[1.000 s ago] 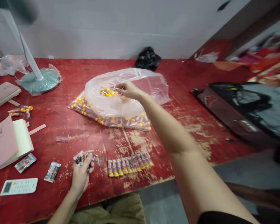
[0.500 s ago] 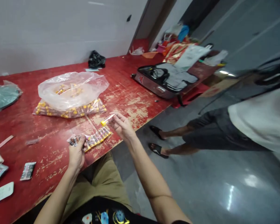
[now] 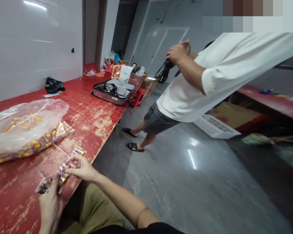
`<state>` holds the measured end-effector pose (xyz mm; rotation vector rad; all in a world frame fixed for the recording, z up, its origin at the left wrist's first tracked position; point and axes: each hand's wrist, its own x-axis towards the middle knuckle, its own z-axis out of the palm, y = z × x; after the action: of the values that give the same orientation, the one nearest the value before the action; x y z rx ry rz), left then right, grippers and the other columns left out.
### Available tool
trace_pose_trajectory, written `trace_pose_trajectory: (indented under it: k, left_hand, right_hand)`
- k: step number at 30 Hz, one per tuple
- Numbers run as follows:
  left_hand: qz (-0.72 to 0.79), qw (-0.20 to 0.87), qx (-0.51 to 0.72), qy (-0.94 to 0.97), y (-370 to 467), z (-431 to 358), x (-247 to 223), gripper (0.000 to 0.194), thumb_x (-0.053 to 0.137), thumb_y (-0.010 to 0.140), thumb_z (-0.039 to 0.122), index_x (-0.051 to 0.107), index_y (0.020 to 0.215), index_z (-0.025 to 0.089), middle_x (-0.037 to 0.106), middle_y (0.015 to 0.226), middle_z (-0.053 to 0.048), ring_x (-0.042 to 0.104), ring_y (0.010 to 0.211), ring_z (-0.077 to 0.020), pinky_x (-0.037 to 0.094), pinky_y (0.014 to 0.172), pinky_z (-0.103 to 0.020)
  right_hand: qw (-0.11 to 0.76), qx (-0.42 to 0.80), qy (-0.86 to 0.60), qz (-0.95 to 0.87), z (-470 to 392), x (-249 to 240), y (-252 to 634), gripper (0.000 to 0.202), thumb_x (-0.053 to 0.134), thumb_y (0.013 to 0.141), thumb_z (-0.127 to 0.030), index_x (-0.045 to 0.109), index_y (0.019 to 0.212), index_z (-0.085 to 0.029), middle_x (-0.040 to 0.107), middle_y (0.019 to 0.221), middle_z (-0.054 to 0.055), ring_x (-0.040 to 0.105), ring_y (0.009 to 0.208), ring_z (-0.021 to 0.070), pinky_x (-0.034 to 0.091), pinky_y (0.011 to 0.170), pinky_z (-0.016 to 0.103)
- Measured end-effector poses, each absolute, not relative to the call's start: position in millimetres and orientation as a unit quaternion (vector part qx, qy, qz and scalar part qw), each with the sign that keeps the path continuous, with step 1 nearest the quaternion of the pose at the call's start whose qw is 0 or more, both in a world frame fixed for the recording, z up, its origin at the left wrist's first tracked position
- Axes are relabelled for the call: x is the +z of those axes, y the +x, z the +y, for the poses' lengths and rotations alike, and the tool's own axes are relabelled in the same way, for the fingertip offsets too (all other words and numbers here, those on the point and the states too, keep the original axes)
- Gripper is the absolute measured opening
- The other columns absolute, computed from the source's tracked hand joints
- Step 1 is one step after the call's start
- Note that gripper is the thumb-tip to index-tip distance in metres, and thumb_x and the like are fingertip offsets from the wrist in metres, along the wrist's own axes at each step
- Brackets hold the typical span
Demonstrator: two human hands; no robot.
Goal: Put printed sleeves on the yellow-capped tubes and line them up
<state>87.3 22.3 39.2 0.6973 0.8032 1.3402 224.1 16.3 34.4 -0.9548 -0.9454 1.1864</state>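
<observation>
With packets [image 3: 45,186] secure in the left hand [image 3: 50,199], guide the narrowed right hand [image 3: 84,169] (grip unclear) gently over the near tubes [image 3: 78,151].

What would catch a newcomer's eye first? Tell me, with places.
A person in white stands right of the red table. At left lies a big bag of yellow-capped tubes; an open suitcase sits farther back. At the near edge, the left hand holds packets beside the right hand.
</observation>
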Motion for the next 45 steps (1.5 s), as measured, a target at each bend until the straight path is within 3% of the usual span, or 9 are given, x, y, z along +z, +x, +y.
trace_pose_trajectory:
  k: [3,5,9,12,17,27,36,45]
  left_hand:
    - [0.346,0.661,0.592,0.305,80.8,14.5,41.9,0.048,0.096,0.049,0.03,0.058,0.074,0.013,0.06,0.073,0.002,0.051,0.062,-0.0059,0.035,0.043,-0.012]
    - [0.351,0.654,0.606,0.286,76.1,6.5,43.8,0.048,0.095,0.051,0.031,0.058,0.075,0.013,0.059,0.073,0.003,0.05,0.059,-0.0047,0.034,0.043,-0.012]
    - [0.321,0.688,0.611,0.224,70.6,2.6,39.9,0.05,0.096,0.052,0.032,0.057,0.079,0.014,0.058,0.072,0.003,0.05,0.055,-0.0032,0.029,0.041,-0.012]
    - [0.312,0.721,0.594,0.173,66.1,9.1,31.6,0.042,0.093,0.058,0.028,0.062,0.08,0.012,0.059,0.075,0.001,0.052,0.058,-0.0028,0.029,0.042,-0.011]
    - [0.295,0.745,0.582,0.138,61.2,5.1,28.0,0.035,0.092,0.061,0.025,0.065,0.079,0.01,0.059,0.076,0.001,0.052,0.059,-0.0024,0.03,0.042,-0.011]
    - [0.296,0.755,0.565,0.152,67.1,6.0,29.3,0.035,0.091,0.063,0.025,0.063,0.078,0.012,0.058,0.071,0.002,0.051,0.058,-0.0028,0.029,0.042,-0.012]
    - [0.325,0.737,0.558,0.2,67.6,3.5,29.6,0.039,0.091,0.064,0.034,0.061,0.074,0.012,0.056,0.066,0.001,0.05,0.056,-0.0031,0.028,0.042,-0.013]
    - [0.349,0.721,0.556,0.221,62.1,6.1,28.2,0.042,0.091,0.062,0.035,0.058,0.072,0.013,0.057,0.064,0.002,0.051,0.053,-0.0042,0.028,0.04,-0.014]
  right_hand:
    - [0.637,0.508,-0.419,-0.401,13.3,35.6,215.7,0.061,0.089,0.059,-0.049,0.057,0.1,-0.019,0.059,0.072,-0.007,0.043,0.046,0.0034,0.034,0.043,0.018]
    - [0.635,0.509,-0.427,-0.394,5.1,34.1,209.4,0.057,0.083,0.066,-0.052,0.058,0.106,-0.019,0.06,0.074,-0.005,0.043,0.045,0.0041,0.035,0.041,0.019]
    - [0.619,0.502,-0.437,-0.417,-15.8,27.1,205.9,0.049,0.072,0.079,-0.047,0.06,0.12,-0.023,0.068,0.1,0.002,0.064,0.079,0.0122,0.055,0.065,0.023]
    - [0.619,0.422,-0.455,-0.481,-27.0,25.0,212.9,0.053,0.074,0.083,-0.035,0.057,0.133,-0.027,0.066,0.122,0.006,0.066,0.105,0.0171,0.059,0.083,0.028]
    - [0.666,0.32,-0.465,-0.487,-46.7,29.3,210.5,0.023,0.066,0.092,-0.032,0.068,0.113,-0.024,0.068,0.111,0.006,0.071,0.084,0.0134,0.062,0.072,0.026]
    - [0.743,0.25,-0.442,-0.436,-44.6,26.6,203.3,0.025,0.078,0.082,-0.021,0.068,0.105,-0.022,0.074,0.103,0.003,0.075,0.088,0.015,0.065,0.076,0.025]
    - [0.692,0.318,-0.427,-0.487,-61.8,19.7,220.0,0.032,0.05,0.101,-0.031,0.066,0.128,-0.028,0.069,0.124,0.007,0.073,0.102,0.0199,0.066,0.089,0.039]
    - [0.615,0.378,-0.408,-0.559,-64.0,22.1,244.6,0.026,0.062,0.093,-0.02,0.075,0.115,-0.029,0.072,0.122,0.005,0.07,0.111,0.0229,0.068,0.081,0.037]
